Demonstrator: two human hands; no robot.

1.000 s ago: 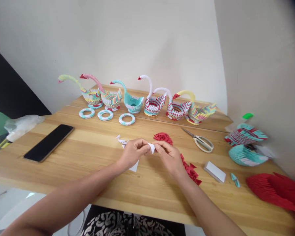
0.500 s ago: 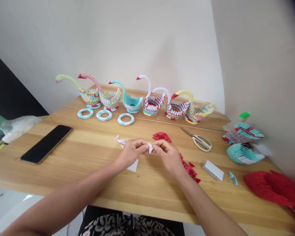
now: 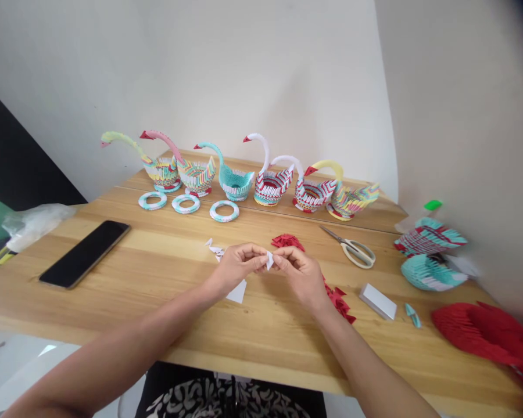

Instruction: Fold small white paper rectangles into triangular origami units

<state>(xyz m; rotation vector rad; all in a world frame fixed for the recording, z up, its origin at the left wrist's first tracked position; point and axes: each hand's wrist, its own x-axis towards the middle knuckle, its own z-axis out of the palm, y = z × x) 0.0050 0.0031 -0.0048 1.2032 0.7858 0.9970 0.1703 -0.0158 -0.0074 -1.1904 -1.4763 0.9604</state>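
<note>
Little has shifted since a second ago: left hand and right hand pinch a small white paper piece between them above the table, seemingly upright.

A row of paper swans stands at the back of the desk, three paper rings before them. A black phone lies at left; scissors lie at right.

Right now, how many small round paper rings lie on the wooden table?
3, in a row in front of the paper swans: left ring, middle ring, right ring. More rings may sit hidden under the swans.
</note>
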